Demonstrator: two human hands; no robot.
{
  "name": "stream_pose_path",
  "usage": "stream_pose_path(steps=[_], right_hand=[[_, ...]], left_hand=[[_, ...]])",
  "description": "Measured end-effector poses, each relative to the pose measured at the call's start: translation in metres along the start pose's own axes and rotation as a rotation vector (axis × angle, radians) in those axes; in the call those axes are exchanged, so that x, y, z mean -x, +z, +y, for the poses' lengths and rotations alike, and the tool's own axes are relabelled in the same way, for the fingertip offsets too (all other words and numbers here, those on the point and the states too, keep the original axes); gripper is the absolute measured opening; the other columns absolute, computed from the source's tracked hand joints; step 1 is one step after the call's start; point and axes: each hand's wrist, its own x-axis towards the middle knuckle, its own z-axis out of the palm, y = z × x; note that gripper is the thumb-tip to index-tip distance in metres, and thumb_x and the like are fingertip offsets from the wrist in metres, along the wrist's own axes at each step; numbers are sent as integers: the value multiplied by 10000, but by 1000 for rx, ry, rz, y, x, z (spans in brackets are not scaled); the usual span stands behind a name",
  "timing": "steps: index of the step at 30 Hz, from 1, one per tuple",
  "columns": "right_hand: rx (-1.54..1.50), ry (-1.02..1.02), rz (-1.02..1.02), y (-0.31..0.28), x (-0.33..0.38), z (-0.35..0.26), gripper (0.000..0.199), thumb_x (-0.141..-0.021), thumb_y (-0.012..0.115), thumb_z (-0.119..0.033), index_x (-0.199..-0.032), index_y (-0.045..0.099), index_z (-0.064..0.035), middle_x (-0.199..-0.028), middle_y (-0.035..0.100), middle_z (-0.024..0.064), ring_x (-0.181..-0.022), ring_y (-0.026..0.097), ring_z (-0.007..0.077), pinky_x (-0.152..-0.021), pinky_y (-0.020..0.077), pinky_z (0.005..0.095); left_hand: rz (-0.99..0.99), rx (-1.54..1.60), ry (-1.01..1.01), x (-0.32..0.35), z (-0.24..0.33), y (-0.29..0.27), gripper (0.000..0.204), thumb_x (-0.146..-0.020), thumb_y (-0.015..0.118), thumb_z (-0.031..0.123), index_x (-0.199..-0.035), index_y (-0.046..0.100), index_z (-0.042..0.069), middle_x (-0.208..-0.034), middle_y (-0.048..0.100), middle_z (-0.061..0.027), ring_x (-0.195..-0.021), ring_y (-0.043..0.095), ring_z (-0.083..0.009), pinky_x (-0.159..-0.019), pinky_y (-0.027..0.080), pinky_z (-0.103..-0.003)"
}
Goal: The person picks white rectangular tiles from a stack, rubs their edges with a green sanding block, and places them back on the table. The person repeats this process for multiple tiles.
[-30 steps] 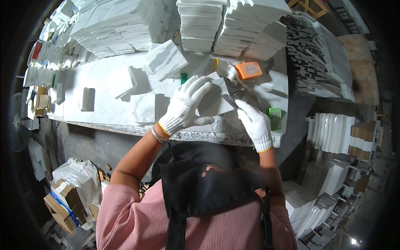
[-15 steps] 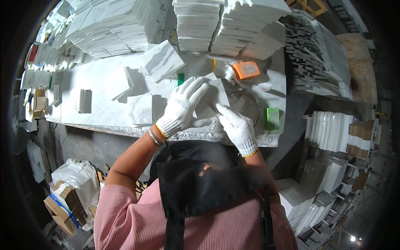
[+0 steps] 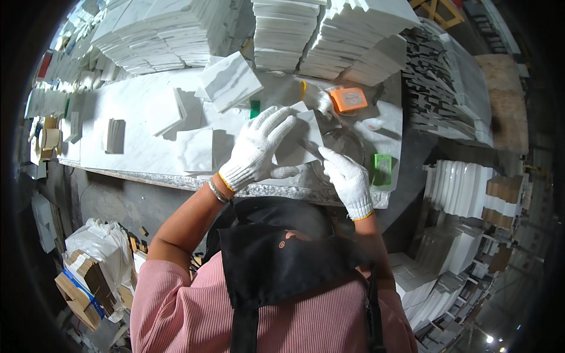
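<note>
My left hand [image 3: 262, 144], in a white knit glove, grips a grey marble tile [image 3: 301, 132] along its left side, fingers over the far edge and thumb near the front edge. From the right, my right hand [image 3: 347, 179], gloved too, pinches a thin, dark grey blade-like tool [image 3: 310, 147] that lies across the tile's lower right part. Its exact kind is too small to make out. Beside the right fingers is a round, clear-looking dish or disc [image 3: 346, 144], partly hidden by that hand.
Loose marble tiles [image 3: 231, 81] and a smaller stack [image 3: 113, 136] lie on the white worktop [image 3: 147, 154]. An orange box [image 3: 348, 100], a crumpled glove [image 3: 318, 97], a green block [image 3: 382, 169] and a small green piece [image 3: 255, 109] are nearby. Tall tile stacks [image 3: 282, 35] line the back.
My right hand has shifted slightly right, with the thin tool angled across the tile. My left hand stays on the tile's side. The whole view has tilted a little.
</note>
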Motion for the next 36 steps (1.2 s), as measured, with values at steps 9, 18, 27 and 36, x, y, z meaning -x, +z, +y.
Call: stream_pose_path(steps=[9, 18, 27, 36], right_hand=[[85, -135, -24, 27, 7, -25, 286, -914, 643, -76, -1196, 687, -56, -1123, 715, 131, -966, 716, 247, -818, 563, 340], [-110, -123, 17, 37, 16, -43, 450, -868, 651, 29, -1314, 598, 5, -1190, 699, 149, -929, 693, 195, -834, 539, 292], [-182, 40, -53, 36, 36, -63, 507, -855, 687, 47, -1348, 583, -16, -872, 698, 62, -694, 613, 75, -656, 499, 234], [-439, 371, 182, -7, 37, -37, 403, -937, 605, -71, -1339, 612, -76, -908, 704, 65, -733, 608, 71, -656, 484, 209]], left_hand=[[4, -16, 18, 1, -3, 2, 1041, -649, 787, 606, -1444, 426, 39, -1496, 411, -190, -1378, 392, -399, -1086, 360, -498], [215, 142, -108, 29, 15, -8, 1185, -656, 772, 659, -1520, 300, -1, -1568, 248, -294, -1448, 246, -480, -1161, 232, -548], [312, 91, -176, 62, 16, -11, 976, -666, 839, 182, -1498, 354, 27, -1540, 319, -287, -1386, 376, -467, -1104, 380, -496], [157, 64, -215, 91, 3, -33, 316, -627, 868, 197, -894, 724, 108, -1455, 505, -200, -1283, 518, -399, -1057, 414, -482]])
